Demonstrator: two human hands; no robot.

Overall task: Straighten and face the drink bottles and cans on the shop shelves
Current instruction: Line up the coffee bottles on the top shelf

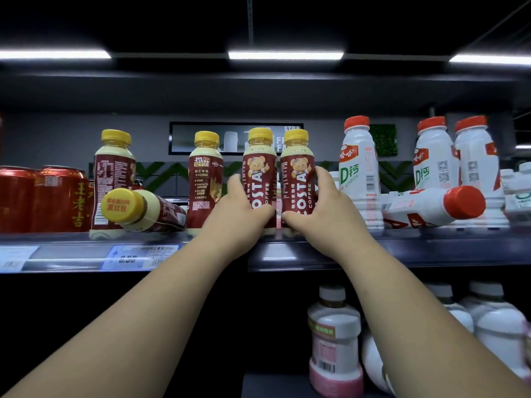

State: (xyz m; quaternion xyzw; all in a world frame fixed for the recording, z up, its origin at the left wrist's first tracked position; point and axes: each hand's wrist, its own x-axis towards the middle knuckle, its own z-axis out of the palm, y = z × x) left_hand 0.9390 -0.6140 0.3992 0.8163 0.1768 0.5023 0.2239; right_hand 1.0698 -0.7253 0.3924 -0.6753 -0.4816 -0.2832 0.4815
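Centre frame: left hand (241, 203) wraps one Costa coffee bottle (260, 170), right hand (319, 203) the neighbouring Costa bottle (296, 170). Rigid, slick plastic, likely heavy. Gripping low on the label looks right.

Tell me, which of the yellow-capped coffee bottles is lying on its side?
The fallen coffee bottle at the left, its yellow cap pointing toward the camera. The other four stand upright.

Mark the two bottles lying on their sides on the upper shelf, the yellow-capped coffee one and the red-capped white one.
Toppled yellow-capped maroon Costa coffee bottle (145, 210): head view, cream shoulder behind the cap.
Toppled red-capped white plastic drink bottle (428, 204): head view, white mid-body.
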